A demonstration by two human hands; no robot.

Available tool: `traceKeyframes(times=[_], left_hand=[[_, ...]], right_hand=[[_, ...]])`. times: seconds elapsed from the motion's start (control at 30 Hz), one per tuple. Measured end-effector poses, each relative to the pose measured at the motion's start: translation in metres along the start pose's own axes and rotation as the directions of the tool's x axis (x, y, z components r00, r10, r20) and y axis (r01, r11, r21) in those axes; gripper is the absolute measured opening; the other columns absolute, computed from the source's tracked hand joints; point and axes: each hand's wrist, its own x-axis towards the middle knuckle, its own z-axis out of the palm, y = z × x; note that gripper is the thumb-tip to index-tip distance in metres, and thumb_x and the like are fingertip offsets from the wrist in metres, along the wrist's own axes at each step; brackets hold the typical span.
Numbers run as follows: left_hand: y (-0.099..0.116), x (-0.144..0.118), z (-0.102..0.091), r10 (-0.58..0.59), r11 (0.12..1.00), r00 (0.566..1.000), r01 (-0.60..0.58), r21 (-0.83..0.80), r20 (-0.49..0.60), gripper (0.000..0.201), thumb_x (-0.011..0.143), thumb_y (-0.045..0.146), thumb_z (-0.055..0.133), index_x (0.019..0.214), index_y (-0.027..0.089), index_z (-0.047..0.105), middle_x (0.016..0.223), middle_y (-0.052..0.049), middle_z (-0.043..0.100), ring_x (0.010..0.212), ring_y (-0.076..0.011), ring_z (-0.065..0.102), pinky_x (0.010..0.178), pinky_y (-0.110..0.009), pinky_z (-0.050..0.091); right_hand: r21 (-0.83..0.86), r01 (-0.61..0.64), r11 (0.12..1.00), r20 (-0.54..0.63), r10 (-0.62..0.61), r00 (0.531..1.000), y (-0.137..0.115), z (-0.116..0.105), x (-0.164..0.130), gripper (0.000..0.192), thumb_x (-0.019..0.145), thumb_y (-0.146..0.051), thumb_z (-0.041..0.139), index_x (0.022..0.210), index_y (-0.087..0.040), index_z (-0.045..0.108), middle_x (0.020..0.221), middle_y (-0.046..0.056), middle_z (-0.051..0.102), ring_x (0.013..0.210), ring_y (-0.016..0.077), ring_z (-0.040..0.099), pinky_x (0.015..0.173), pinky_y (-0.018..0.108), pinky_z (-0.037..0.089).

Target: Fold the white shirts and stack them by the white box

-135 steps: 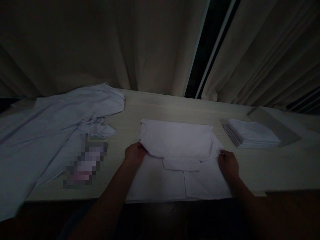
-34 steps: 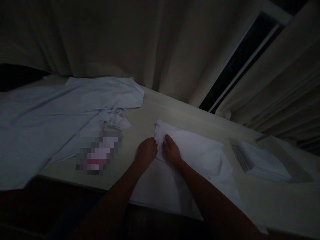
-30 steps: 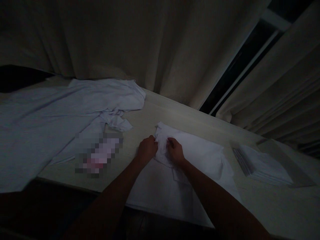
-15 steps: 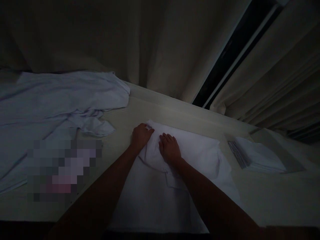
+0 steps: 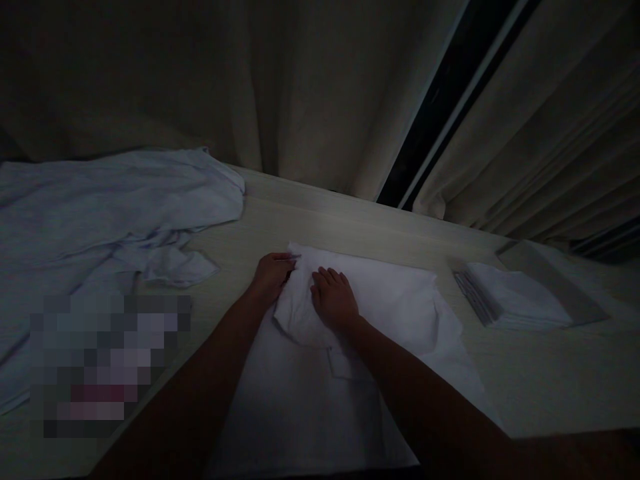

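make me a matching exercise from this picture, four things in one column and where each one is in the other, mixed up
Things:
1. left hand
2. right hand
3. loose crumpled garment
4. stack of folded cloths

Places:
A. far right of the table
B. flat on top of the white folded garment
C. spread over the left of the table
D. at the left edge of the white folded garment

Pairs: 1-D, 2-B, 3-C, 4-A

Dim room. Beige curtains (image 5: 310, 87) behind pale wooden table (image 5: 350, 223); dark window gap (image 5: 435, 107) between curtains.
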Motion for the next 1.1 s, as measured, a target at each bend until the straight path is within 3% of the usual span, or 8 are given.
traceKeyframes(times=[0.13,0.27,0.37,0.5,0.73,0.87,1.1], left_hand=[[0.000,0.000,-0.002,0.013,0.999,0.998,-0.011,0.033,-0.057,0.031,0.080,0.028,0.058,0.107,0.014,0.059,0.091,-0.010,0.071,0.072,-0.0150,0.067,0.068,-0.030,0.053],[0.007,-0.004,-0.007,0.097,0.984,0.983,-0.071,0.166,-0.156,0.038,0.078,0.043,0.063,0.105,0.016,0.061,0.109,-0.013,0.067,0.099,-0.0228,0.064,0.092,-0.039,0.048],[0.015,-0.006,-0.004,0.137,0.968,0.982,-0.106,0.226,-0.127,0.040,0.073,0.045,0.069,0.103,0.018,0.064,0.117,-0.012,0.066,0.113,-0.0268,0.058,0.100,-0.040,0.043],[0.018,-0.002,0.006,0.129,0.964,0.991,-0.116,0.241,-0.040,0.043,0.065,0.039,0.077,0.101,0.018,0.067,0.112,-0.012,0.068,0.110,-0.0277,0.061,0.097,-0.039,0.045],[0.013,0.009,0.010,0.074,0.979,0.996,-0.080,0.189,0.039,0.058,0.058,0.018,0.079,0.114,0.014,0.063,0.114,-0.015,0.069,0.105,-0.0228,0.065,0.089,-0.031,0.049],[0.014,0.007,0.012,0.016,0.995,0.999,-0.019,0.101,0.036,0.063,0.062,0.012,0.072,0.123,0.014,0.056,0.117,-0.014,0.068,0.096,-0.0183,0.067,0.076,-0.025,0.052],[0.013,0.003,0.012,-0.036,0.998,0.999,0.034,0.052,0.038,0.059,0.071,0.011,0.062,0.129,0.021,0.052,0.109,-0.010,0.069,0.087,-0.0186,0.067,0.066,-0.027,0.051]], right_hand=[[0.006,-0.006,1.000,0.003,0.006,1.000,0.000,0.000,0.001,0.044,0.100,-0.036,0.031,0.139,-0.022,0.046,0.148,0.007,0.045,0.139,0.0219,0.034,0.115,0.046,0.021],[0.019,-0.012,1.000,-0.002,0.012,1.000,-0.001,0.000,0.001,0.044,0.100,-0.036,0.032,0.139,-0.022,0.046,0.147,0.007,0.046,0.138,0.0225,0.034,0.115,0.047,0.021],[0.025,-0.021,0.999,0.006,0.020,1.000,-0.002,-0.001,0.001,0.044,0.100,-0.035,0.033,0.140,-0.022,0.046,0.148,0.007,0.045,0.139,0.0228,0.033,0.115,0.048,0.020],[0.012,-0.008,1.000,-0.002,0.008,1.000,-0.002,-0.002,0.001,0.044,0.100,-0.035,0.033,0.139,-0.021,0.046,0.148,0.008,0.045,0.139,0.0230,0.034,0.115,0.048,0.021],[0.000,-0.014,1.000,0.002,0.014,1.000,-0.002,-0.002,0.002,0.044,0.100,-0.035,0.033,0.139,-0.021,0.046,0.147,0.007,0.046,0.138,0.0229,0.035,0.115,0.047,0.022],[0.009,-0.006,1.000,-0.004,0.006,1.000,-0.003,-0.003,0.001,0.044,0.100,-0.036,0.033,0.139,-0.022,0.046,0.147,0.007,0.046,0.137,0.0232,0.035,0.115,0.047,0.022],[0.010,-0.002,1.000,0.003,0.002,1.000,-0.002,-0.003,0.001,0.044,0.100,-0.036,0.033,0.140,-0.023,0.045,0.147,0.006,0.045,0.137,0.0232,0.035,0.115,0.047,0.022]])
